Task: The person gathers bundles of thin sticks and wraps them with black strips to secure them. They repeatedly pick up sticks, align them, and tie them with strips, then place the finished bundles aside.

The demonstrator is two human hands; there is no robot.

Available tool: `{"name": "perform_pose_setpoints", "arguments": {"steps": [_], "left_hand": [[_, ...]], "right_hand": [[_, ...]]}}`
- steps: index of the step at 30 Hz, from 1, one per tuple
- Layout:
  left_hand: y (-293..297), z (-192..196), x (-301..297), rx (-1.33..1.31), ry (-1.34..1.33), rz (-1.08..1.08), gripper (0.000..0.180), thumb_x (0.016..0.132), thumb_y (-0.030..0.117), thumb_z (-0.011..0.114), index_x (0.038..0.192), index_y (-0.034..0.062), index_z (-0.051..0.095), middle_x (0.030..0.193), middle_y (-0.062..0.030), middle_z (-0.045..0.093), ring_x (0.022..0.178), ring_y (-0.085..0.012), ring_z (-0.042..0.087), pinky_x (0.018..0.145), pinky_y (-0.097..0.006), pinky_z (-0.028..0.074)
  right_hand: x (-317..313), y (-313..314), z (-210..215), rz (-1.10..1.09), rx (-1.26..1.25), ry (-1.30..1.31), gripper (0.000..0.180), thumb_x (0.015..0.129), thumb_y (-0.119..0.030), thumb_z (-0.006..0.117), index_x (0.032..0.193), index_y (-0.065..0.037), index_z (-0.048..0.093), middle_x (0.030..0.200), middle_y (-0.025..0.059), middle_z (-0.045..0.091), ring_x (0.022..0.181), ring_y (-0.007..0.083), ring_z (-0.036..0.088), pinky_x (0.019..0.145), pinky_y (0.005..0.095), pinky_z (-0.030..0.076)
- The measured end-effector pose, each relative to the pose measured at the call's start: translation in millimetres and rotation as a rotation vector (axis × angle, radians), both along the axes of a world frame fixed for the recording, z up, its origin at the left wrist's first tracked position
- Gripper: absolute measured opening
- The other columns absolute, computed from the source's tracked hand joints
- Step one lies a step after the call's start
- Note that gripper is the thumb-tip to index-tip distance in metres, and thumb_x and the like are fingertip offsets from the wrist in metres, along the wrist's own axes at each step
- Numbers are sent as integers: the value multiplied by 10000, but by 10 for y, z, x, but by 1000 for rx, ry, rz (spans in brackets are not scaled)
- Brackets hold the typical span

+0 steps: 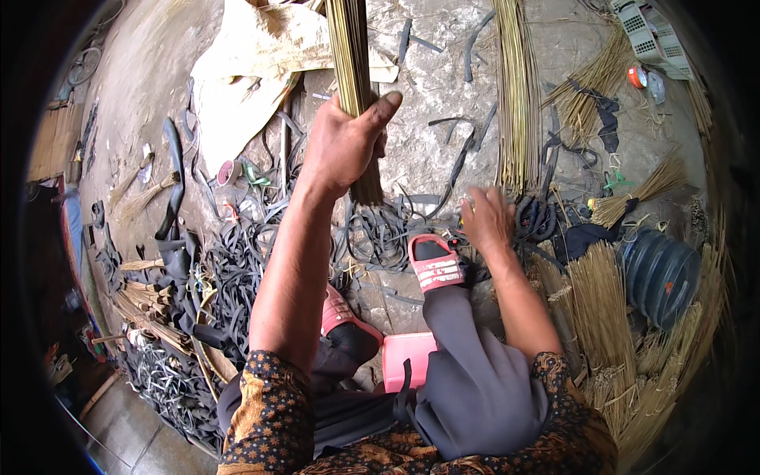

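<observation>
My left hand (342,144) is closed around a bundle of thin, straight broom sticks (350,55), held upright in front of me with its lower end sticking out below the fist. Further right, my right hand (488,223) is empty, its fingers apart, just above the floor. It is beside the near end of a second bundle of long sticks (516,95) lying on the floor. Black rubber strips (378,237) lie tangled between the two hands. A small yellow-orange spot shows by the right fingers, too small to name.
Pink sandals (437,267) are on my feet, near a pink plastic piece (405,356). Rubber strips (237,269) heap up at left below a pale sack (245,103). At right are stick bundles (598,293), a blue water jug (661,277), tied brooms (590,87) and a white crate (651,38).
</observation>
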State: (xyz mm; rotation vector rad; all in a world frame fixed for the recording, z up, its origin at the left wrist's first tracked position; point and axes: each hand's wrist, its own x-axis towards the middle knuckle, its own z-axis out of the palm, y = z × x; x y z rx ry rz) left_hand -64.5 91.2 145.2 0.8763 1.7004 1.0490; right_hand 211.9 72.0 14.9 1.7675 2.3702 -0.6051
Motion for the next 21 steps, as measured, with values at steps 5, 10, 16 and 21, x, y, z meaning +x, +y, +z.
{"name": "perform_pose_setpoints", "arguments": {"steps": [5,10,16,21], "left_hand": [[-235,-197,16,-96,226,-74,379,976,390,772,913,55,607,624,-15,582,567,-114,547,541,-322,449],[-474,-391,52,-155,472,-149,397,933,357,785,1073,5,666,752,-223,702,725,-383,725,691,-472,544],[-610,-530,25,-241,651,-208,406,932,407,762,1080,46,650,851,-274,728,838,-488,714,738,-566,551],[-598,-595,121,-284,809,-268,316,948,306,721,1149,85,617,876,-236,737,819,-466,726,701,-570,560]], "right_hand": [[-339,-6,-335,88,-30,254,271,974,-320,743,1061,-68,693,1094,117,673,1025,255,638,916,459,493],[-764,-313,-807,183,35,311,249,998,-285,681,967,-41,650,977,167,686,913,384,678,806,480,544],[-610,-235,-435,-39,-399,909,160,1042,-110,608,1161,-4,603,943,155,727,851,298,737,790,408,574],[-607,-234,511,-203,-721,1395,170,1118,-125,516,1248,-16,516,899,60,652,673,90,605,619,239,522]]}}
